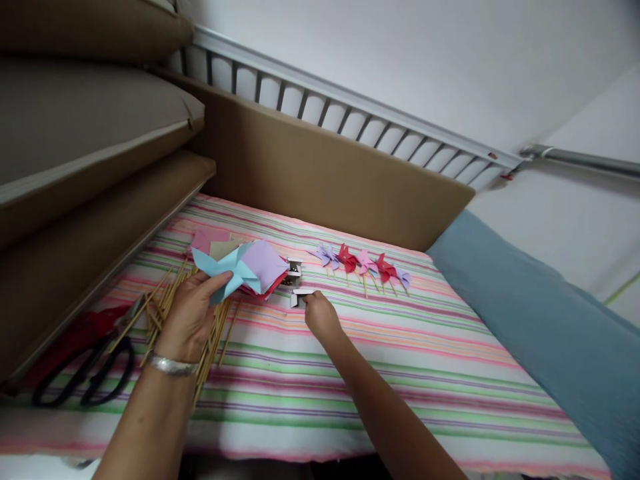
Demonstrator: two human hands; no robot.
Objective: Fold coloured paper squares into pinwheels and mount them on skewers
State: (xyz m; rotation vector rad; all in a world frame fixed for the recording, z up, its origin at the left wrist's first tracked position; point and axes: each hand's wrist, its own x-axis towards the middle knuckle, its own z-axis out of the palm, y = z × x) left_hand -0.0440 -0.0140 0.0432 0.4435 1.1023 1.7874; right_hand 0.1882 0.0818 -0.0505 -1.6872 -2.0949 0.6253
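My left hand (197,300), with a silver bangle at the wrist, pinches a light blue paper pinwheel (231,268) between thumb and fingers. Behind the pinwheel lies a stack of square paper sheets, a lilac sheet (267,265) on top and red below. To the right, my right hand (321,313) has its fingers closed on the edge of a small white box piece (300,297) with a dark inside. Just beyond it sits a small open box (294,272) with tiny shiny items, too small to name. Thin wooden sticks (217,337) lie partly under my left hand.
Finished pinwheels on sticks, including a red pinwheel (386,268), lie in a row at the back. Dark-handled scissors (95,373) rest at the left by a red item. A brown board (320,180) borders the striped cloth (400,400); stacked cushions (100,120) rise at left.
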